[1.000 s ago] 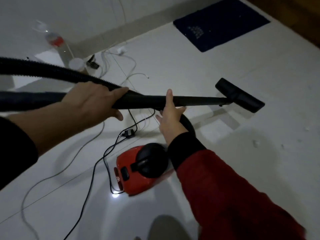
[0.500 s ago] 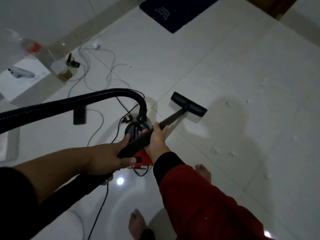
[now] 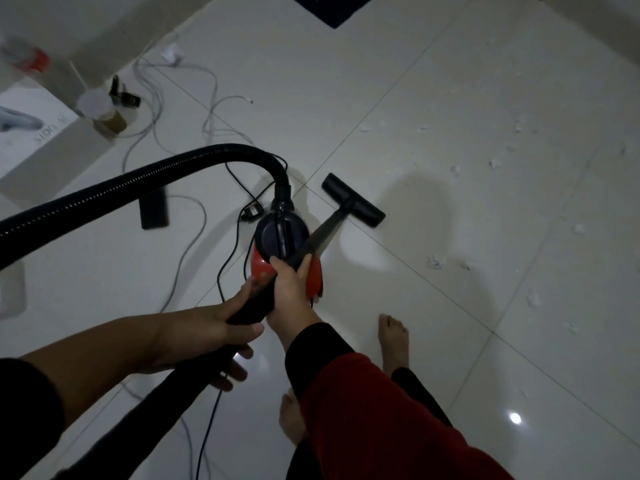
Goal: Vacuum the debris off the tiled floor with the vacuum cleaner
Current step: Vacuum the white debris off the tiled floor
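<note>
The vacuum (image 3: 282, 247), red with a black hose (image 3: 145, 178), sits on the floor (image 3: 433, 81). Both the left hand (image 3: 211, 327) and right hand (image 3: 291, 289) wrap closed around its wand (image 3: 322, 233); debris (image 3: 434, 262) lies right of the nozzle (image 3: 353, 205).

Landmark: the red vacuum body (image 3: 313, 271) on the tiled floor (image 3: 398, 81).

Right of the body: open tile, carrying only scattered white debris (image 3: 435, 262). The floor nozzle (image 3: 353, 205) sits just beyond and to the right of the body; nothing stands between it and the debris.

Left of the body: obstructed. A black power cord (image 3: 227, 261), white cables (image 3: 180, 258) and a flat black device (image 3: 154, 208) lie across the tile. Farther left, a white box (image 3: 38, 133), a cup (image 3: 91, 103) and a bottle (image 3: 24, 58) stand along the wall.

Above the body: the black hose (image 3: 138, 181) arches leftward, barring passage overhead.

Near side of the body: two bare feet (image 3: 393, 339) stand on the tile.

Beyond the body: clear tile up to a dark mat (image 3: 332, 8).
</note>
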{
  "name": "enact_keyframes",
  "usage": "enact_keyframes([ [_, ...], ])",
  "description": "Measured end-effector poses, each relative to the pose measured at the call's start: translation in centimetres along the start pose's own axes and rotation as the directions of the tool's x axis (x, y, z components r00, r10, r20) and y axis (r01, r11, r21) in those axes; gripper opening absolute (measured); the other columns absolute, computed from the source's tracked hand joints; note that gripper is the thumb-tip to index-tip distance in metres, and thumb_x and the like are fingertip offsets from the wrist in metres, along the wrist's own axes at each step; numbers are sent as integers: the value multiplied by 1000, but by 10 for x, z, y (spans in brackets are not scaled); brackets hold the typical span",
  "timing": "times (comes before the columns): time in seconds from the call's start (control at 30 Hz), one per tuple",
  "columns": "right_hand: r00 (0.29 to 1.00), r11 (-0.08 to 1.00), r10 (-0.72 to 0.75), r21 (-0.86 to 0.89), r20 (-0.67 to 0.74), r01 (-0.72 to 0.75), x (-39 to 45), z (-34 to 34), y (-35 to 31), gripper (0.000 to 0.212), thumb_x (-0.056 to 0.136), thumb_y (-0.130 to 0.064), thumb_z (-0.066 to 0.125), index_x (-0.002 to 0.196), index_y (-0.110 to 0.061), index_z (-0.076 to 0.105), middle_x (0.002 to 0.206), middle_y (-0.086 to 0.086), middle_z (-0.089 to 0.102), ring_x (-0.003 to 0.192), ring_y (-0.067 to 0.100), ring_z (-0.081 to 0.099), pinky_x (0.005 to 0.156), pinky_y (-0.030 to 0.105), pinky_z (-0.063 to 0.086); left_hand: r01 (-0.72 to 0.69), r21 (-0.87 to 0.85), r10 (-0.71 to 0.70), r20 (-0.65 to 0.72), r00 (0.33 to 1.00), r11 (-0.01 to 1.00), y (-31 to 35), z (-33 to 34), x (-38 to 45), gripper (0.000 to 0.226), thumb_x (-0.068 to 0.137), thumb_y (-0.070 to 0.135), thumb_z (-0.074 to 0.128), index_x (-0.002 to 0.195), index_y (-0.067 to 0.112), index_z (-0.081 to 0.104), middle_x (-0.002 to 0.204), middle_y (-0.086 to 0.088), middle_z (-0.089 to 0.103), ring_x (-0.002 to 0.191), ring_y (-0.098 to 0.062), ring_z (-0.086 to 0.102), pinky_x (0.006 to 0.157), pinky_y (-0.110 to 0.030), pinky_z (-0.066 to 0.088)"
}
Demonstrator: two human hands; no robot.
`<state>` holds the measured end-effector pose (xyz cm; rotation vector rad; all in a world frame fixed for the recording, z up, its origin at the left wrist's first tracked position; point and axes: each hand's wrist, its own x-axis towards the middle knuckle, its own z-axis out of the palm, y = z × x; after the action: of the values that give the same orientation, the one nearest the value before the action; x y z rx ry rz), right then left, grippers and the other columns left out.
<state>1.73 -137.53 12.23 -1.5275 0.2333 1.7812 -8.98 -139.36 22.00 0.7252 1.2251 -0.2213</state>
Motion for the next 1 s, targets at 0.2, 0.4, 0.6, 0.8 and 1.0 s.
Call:
enact_keyframes([
  [0.2,1000,999,8,36,-19,-7,5,6,1,65,98,-17,50,146,-49,20,92,14,61,68,23,64,63,33,55,-3,-47,3,6,1000,999,-1,-9,3,74,91,33,54,138,60,4,107,-19,61,76,-26,68,67,-32,58],
  [0.4,998,998,-12,65,-66,16,37,6,-28,67,96,-22,55,143,-54,20,82,10,57,53,16,54,47,25,50,-110,-130,100,-80,992,985,13,-9,30,65,91,27,55,131,61,18,97,-17,59,61,-18,66,64,-30,57],
  [0.6,995,975,-103,196,-2,101,53,-2,-50,64,95,-14,56,143,-47,30,77,5,58,57,13,53,50,26,50,-180,-136,170,-82,982,974,45,-5,58,67,93,27,53,141,56,16,100,-14,57,70,-19,59,65,-28,56],
  [0.8,994,974,-105,199,-8,105,70,1,-102,63,96,-13,54,144,-45,28,63,2,52,42,9,49,44,21,48,-133,-165,121,-81,989,977,96,-5,66,62,94,27,49,138,57,19,92,-13,62,57,-20,69,55,-28,57],
  [1.0,1000,985,-20,173,-11,21,97,14,-173,62,95,-23,55,137,-59,27,71,8,50,50,16,48,51,31,51,-192,-224,164,-135,977,955,152,-17,86,52,94,24,48,135,54,35,67,0,55,45,-8,55,46,-23,47],
])
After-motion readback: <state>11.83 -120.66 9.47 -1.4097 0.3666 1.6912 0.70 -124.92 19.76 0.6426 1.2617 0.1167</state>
